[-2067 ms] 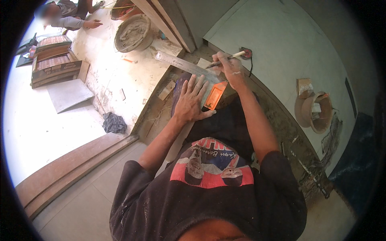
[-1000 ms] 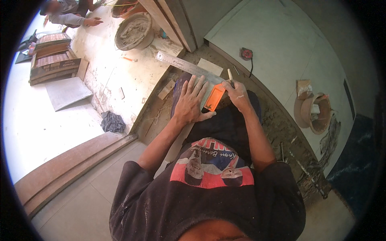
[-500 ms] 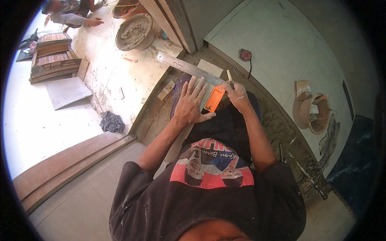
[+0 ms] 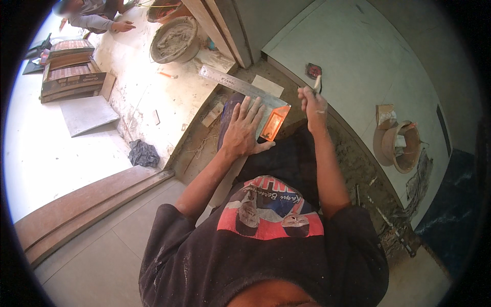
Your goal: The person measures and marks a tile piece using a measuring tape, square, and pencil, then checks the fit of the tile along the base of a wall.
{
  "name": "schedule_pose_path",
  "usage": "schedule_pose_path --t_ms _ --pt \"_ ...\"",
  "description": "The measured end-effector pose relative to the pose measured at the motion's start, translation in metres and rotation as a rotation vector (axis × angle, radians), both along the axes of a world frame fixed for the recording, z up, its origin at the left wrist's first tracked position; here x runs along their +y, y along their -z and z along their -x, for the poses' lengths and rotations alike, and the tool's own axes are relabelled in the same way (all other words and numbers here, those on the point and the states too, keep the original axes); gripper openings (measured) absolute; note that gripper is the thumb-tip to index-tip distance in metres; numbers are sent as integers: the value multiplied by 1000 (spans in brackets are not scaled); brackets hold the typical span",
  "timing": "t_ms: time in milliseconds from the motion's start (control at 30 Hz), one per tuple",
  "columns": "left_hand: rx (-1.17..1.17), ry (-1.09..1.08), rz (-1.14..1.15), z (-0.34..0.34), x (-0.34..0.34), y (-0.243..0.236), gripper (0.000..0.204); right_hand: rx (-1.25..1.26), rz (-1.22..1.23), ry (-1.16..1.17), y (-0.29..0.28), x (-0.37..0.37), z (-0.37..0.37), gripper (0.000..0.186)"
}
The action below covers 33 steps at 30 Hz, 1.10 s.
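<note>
My left hand (image 4: pixel 242 128) lies flat with its fingers spread, pressing on a try square across my lap. The square has a steel blade (image 4: pixel 220 77) reaching up to the left and an orange handle (image 4: pixel 275 123). Under that hand and the square, a pale flat strip (image 4: pixel 223 187), perhaps tile, is partly covered. To the right of the square, and apart from it, my right hand (image 4: pixel 314 110) is closed round a slim tool with a cream handle (image 4: pixel 317 82). The tool's kind does not show. Beyond the blade rests a pale tile piece (image 4: pixel 268 86).
A red tape measure (image 4: pixel 313 70) and a clay-coloured tub (image 4: pixel 407 148) sit on the large tiles at right. At far left are a basin of mortar (image 4: pixel 175 41), open tile boxes (image 4: pixel 74 82), a grey tile (image 4: pixel 89 114) and a black bag (image 4: pixel 143 153). Another person (image 4: pixel 97 20) crouches there.
My right hand has lifted off the square's orange handle and moved right and slightly farther away, carrying the cream-handled tool. My left hand and the square stay nearly in place.
</note>
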<state>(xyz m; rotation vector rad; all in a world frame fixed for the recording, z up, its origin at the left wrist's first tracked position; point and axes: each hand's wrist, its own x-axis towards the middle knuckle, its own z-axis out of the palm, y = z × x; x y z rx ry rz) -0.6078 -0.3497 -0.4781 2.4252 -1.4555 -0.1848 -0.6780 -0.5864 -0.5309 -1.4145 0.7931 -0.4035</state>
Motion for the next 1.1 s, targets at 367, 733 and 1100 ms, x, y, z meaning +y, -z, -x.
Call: schedule_pose_path --t_ms 367,733,1100 --pt "36 -12 54 -1 1 0 103 -224 -241 -220 -38 22 -70 37" --pt "20 -23 20 -3 5 1 107 -171 -40 -254 -29 41 -89 37" --pt "51 -29 50 -5 7 3 106 -160 -47 -249 -27 51 -95 35"
